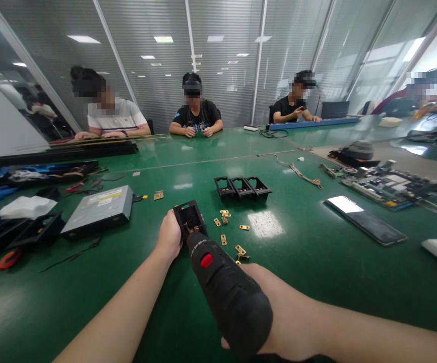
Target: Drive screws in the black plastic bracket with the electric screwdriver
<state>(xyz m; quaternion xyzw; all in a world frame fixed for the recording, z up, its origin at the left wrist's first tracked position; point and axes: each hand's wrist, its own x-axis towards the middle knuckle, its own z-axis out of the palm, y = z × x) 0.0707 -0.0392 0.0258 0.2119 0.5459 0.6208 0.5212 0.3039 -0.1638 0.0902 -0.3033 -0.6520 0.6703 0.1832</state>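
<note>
My left hand (171, 237) is closed on the left side of a small black plastic housing (187, 207), which is tilted so that its open inside faces me. Copper-coloured metal parts show within it. In my right hand (274, 312) is a black cordless drill (226, 287) with a red switch on top. Its front end points into the housing, and the tip is hidden by the drill's body. Several small brass plates (223, 239) lie on the table just right of the housing. Behind them stands a joined row of three black frames (242, 187).
A grey disc drive (99, 209) lies at left, near black plastic parts and a white cloth (27, 206). On the right are a phone (365, 219), a circuit board (392, 184) and a cable (297, 169). Several people sit across the green table (188, 156).
</note>
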